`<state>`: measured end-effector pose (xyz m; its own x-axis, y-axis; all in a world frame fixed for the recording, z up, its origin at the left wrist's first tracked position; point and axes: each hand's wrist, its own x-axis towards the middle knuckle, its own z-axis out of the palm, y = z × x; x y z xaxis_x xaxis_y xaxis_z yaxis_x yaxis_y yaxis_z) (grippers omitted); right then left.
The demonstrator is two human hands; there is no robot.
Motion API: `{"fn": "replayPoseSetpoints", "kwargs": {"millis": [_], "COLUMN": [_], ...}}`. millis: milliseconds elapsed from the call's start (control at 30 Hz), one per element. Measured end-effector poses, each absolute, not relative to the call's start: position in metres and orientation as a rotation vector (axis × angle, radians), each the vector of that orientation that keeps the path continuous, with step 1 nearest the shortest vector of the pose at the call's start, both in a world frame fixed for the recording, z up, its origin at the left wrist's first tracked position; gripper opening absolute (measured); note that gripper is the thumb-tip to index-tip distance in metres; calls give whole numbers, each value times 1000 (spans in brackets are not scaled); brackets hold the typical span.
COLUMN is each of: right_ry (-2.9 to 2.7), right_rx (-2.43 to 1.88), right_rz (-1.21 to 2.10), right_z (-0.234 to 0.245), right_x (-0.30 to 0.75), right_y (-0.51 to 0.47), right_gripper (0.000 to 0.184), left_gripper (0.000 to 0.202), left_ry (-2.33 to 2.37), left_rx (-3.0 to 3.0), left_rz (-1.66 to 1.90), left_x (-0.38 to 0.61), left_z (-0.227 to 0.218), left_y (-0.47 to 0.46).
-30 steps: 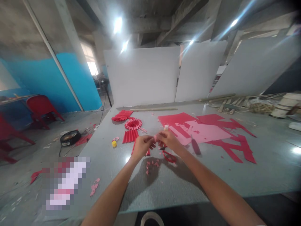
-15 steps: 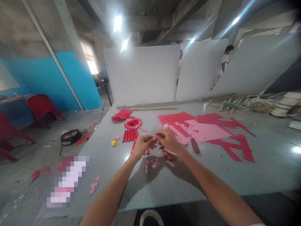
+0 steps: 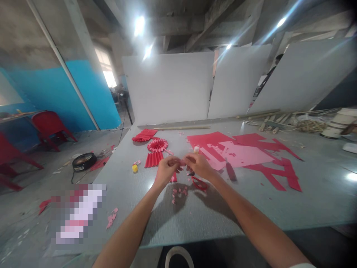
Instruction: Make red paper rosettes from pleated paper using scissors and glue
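The left hand [image 3: 166,172] and right hand [image 3: 200,166] are meeting above a grey table [image 3: 251,208], their fingertips [image 3: 178,162] pinched narrowly on a small pink scrap [image 3: 182,162]. Just beyond the right hand, a white-capped stick [image 3: 196,149] is standing on a pink sheet [image 3: 245,155], which is lying over red sheets [image 3: 208,139]. Red-handled scissors [image 3: 199,183] are lying just below the right hand, and pink bits [image 3: 177,195] are scattering below the left. Left of the hands, a red paper rosette [image 3: 157,145] and a red pleated fan [image 3: 153,159] are resting near a yellow cap [image 3: 135,168]
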<state>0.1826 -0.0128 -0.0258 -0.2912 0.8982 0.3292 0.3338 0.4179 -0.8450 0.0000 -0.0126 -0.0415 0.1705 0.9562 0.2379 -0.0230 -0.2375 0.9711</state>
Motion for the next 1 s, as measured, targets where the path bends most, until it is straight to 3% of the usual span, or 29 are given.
{"fn": "replayPoseSetpoints", "kwargs": {"millis": [233,367,1000], "right_ry": [-1755,-1761,-1909], "right_rx": [-1044,-1033,-1088], "right_rz": [1021,960,769], "right_z": [-29,-30,-20], "right_x": [183,183,180], "right_y": [-12,-11,-18], "right_gripper": [29,28,14], "left_gripper": [15,26,30], "left_ry": [890,877,1007], "left_rx": [1454,1415,1409], "left_rz": [1286,1266,1271], "left_x": [3,3,3], "left_z": [-42,-43,-44], "left_y": [-13,-13,-13]}}
